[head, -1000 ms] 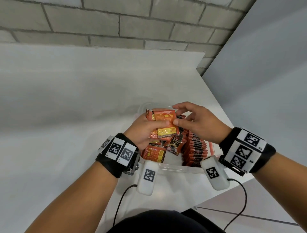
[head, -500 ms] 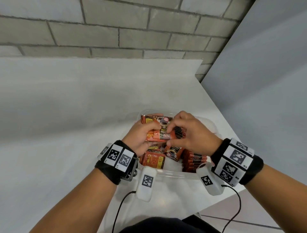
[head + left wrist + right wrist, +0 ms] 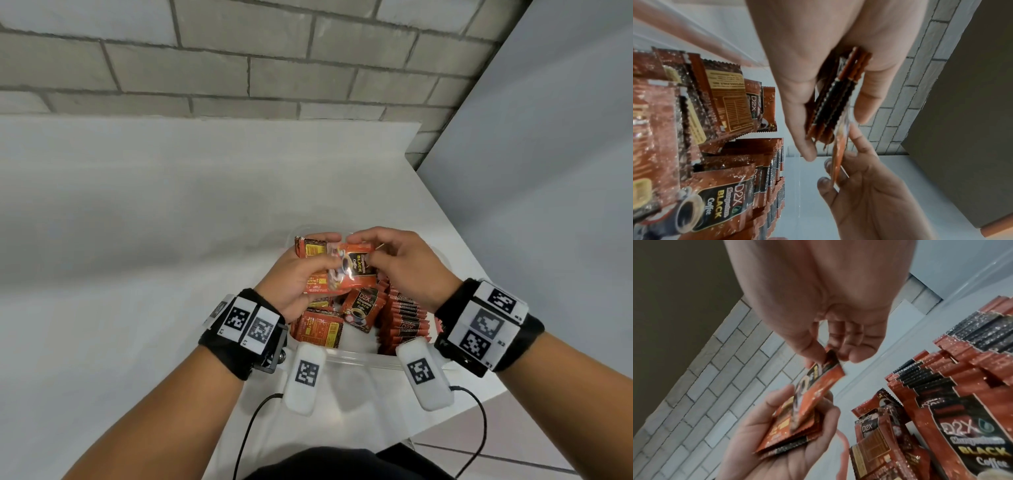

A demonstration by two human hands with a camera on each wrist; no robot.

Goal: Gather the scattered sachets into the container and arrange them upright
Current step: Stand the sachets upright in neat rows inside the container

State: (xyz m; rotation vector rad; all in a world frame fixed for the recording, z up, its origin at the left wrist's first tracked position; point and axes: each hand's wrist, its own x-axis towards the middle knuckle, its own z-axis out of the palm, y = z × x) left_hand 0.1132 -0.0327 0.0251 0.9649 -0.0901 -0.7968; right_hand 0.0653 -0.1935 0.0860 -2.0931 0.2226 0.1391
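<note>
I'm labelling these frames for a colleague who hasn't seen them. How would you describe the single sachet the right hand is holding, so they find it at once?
Start at the clear plastic container on the white table's near right corner. Above it, the left hand grips a small stack of orange-red sachets. The one you want is the orange-red coffee sachet lying across the front of that stack, the only one pinched at its corner by the right hand.

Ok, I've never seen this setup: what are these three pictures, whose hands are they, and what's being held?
No robot here: a person works bare-handed, wearing one camera on the head and one on each wrist. The head view looks down at a clear container on a white table. A row of sachets already stands upright inside it; others lie loose beside the row. The left hand holds a small stack of sachets. The right hand pinches one sachet against that stack. The wrist views show the same grips close up.
</note>
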